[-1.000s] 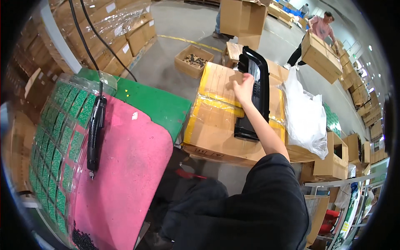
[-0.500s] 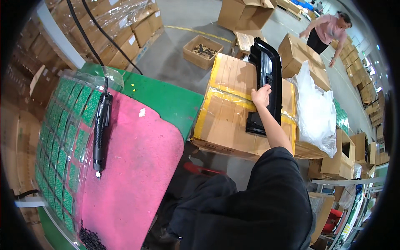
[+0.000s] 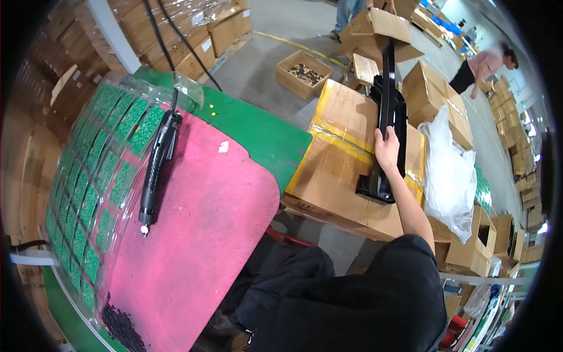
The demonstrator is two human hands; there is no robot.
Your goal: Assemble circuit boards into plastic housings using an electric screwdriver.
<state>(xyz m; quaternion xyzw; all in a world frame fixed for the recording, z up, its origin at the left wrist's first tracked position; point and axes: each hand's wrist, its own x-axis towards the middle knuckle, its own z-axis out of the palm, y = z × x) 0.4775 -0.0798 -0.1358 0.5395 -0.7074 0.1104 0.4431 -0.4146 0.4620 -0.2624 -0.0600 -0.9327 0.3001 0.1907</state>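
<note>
from where i stand, the right hand [image 3: 387,149] pinches the tilted long black part [image 3: 387,97] over the taped carton [image 3: 334,170] at two o'clock, left hand out of sight, and that one-handed hold might let it twist loose

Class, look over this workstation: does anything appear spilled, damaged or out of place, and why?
Yes: small black pieces lie loose at the near left corner of the pink mat, with no container around them, so they look spilled, though perhaps placed deliberately. Yellow specks on the green tabletop also look stray.
</note>
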